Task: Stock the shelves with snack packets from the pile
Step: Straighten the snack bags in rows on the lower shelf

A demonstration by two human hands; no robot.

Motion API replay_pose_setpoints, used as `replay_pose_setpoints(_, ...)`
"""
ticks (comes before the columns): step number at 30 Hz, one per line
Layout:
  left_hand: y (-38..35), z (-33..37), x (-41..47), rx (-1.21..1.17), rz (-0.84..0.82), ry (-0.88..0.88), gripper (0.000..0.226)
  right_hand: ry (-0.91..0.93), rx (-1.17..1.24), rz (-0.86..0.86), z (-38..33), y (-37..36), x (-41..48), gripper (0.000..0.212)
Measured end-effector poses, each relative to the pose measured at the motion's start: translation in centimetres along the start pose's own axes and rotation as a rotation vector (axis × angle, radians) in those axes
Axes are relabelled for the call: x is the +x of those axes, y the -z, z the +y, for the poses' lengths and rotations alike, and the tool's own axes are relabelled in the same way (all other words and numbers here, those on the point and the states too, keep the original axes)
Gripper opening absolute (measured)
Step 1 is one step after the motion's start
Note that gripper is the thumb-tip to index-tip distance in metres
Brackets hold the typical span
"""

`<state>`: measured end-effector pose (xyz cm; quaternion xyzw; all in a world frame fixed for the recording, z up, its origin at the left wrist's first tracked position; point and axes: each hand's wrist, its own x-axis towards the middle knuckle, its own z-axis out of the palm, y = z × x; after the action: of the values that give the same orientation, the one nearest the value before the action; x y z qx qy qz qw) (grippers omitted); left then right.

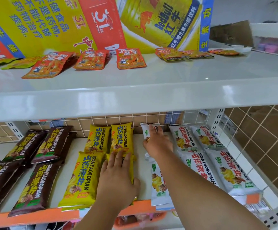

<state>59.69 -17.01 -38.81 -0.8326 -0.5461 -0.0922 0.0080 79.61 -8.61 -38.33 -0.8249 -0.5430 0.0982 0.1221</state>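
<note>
Stocking the lower shelf [144, 173].
Left hand [118, 176], fingers straight, presses a yellow packet [130, 172]; right hand [158, 143], at one o'clock, grips a white packet [145, 130].

brown packets [35, 186] with yellow lettering fill the lower left of the frame. yellow packets [78, 176] with blue lettering lie at lower centre, and white packets [231, 171] with red lettering and green marks at lower right. the upper shelf [168, 90] is glossy white and bears orange-red packets [131, 58] with white lettering, before a yellow, red and blue poster [52, 22]. the lower shelf edge [60, 214] is orange. the wall [259, 143] at right is brown tile with pale grid lines.
</note>
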Motion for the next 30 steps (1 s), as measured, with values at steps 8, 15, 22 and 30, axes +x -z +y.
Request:
replay_pose_setpoints(8,-0.5,-0.2,0.0,0.021,-0.005,0.011,0.087,-0.071,0.075,0.037,-0.2,-0.2,0.0,0.073)
replay_pose_setpoints(15,-0.1,-0.1,0.2,0.027,-0.005,0.013,0.091,0.054,0.01,0.021,0.4,2.8,-2.8,0.084)
replay_pose_setpoints(22,4.1,0.1,-1.4,-0.035,-0.002,0.052,0.096,0.34,-0.093,-0.032,1.9,5.1,-10.4,0.071)
replay_pose_setpoints(30,10.2,0.0,-6.4,-0.085,0.15,0.093,0.08,0.556,0.008,0.031,-0.9,8.3,-16.3,0.055)
